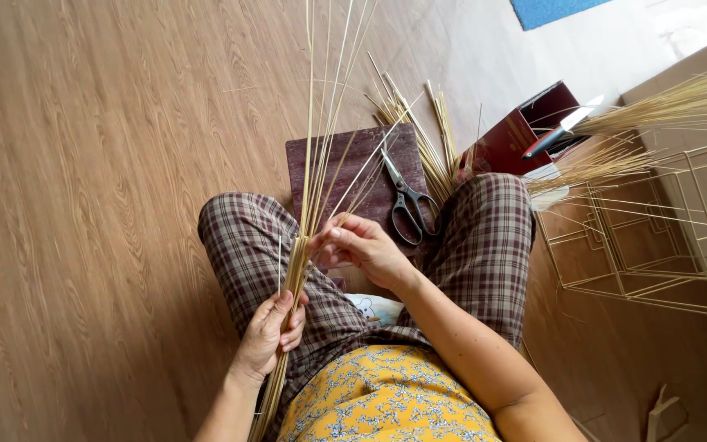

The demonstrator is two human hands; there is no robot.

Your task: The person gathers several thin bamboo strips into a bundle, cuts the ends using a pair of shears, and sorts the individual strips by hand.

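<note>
I sit on a wooden floor in plaid trousers, holding a bundle of thin pale straws (pixel 311 147) that fans upward. My left hand (pixel 272 331) grips the bundle low down, over my left thigh. My right hand (pixel 362 245) pinches one or two straws just above the bundle's tight part, fingers together. Black-handled scissors (pixel 407 205) lie on a dark brown mat (pixel 345 164) between my knees, just beyond the right hand.
More loose straws (pixel 423 131) lie past the mat. A dark red box (pixel 525 135) with a blade-like tool (pixel 562 131) stands at right. Gold wire frames (pixel 656 229) and another sheaf of straws (pixel 673 102) fill the right side. A blue mat corner (pixel 546 10) shows at top.
</note>
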